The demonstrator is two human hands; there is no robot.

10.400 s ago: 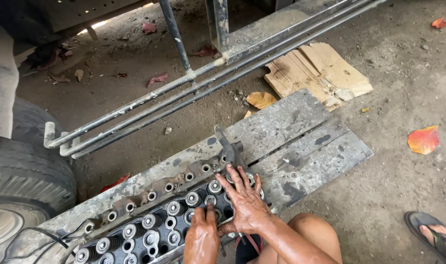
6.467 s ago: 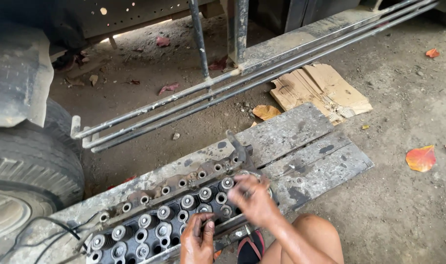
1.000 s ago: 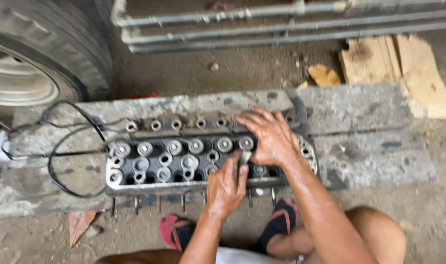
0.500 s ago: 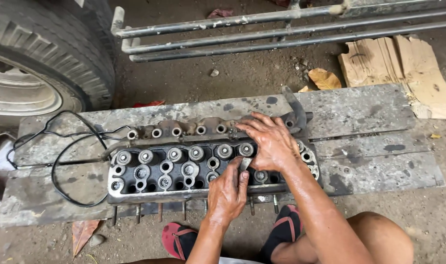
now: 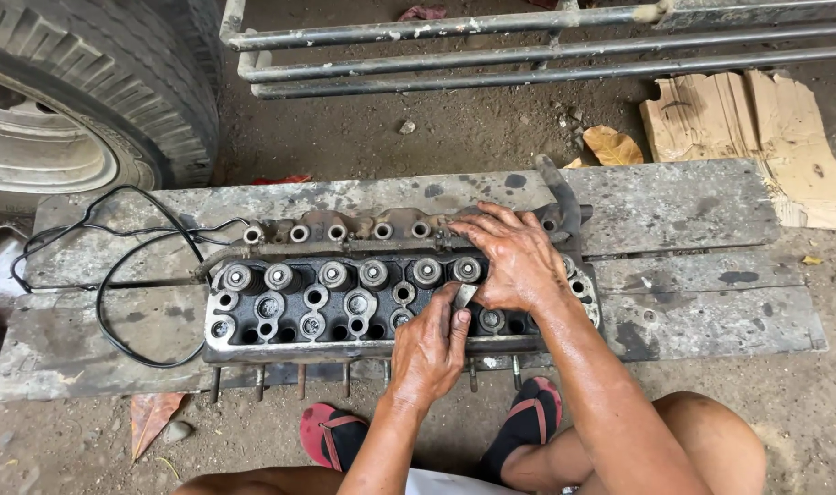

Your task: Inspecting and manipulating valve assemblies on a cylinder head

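The cylinder head [image 5: 395,302] lies lengthwise across the planks [image 5: 693,220], its long axis running left to right in front of the squatting person. Both hands are at the right end of the head. The right hand [image 5: 514,257] rests palm down on top of the head, fingers spread a little and reaching toward the far edge with the row of ports. The left hand [image 5: 430,348] comes in from the near edge, fingers together and pointing up toward the right hand; between thumb and forefinger it seems to pinch a small grey metal piece [image 5: 464,295], just under the right palm. Which hand truly grips that piece I cannot tell. A black cable [image 5: 115,275] loops off the left end of the head; a tyre [image 5: 97,92] stands beyond that end.
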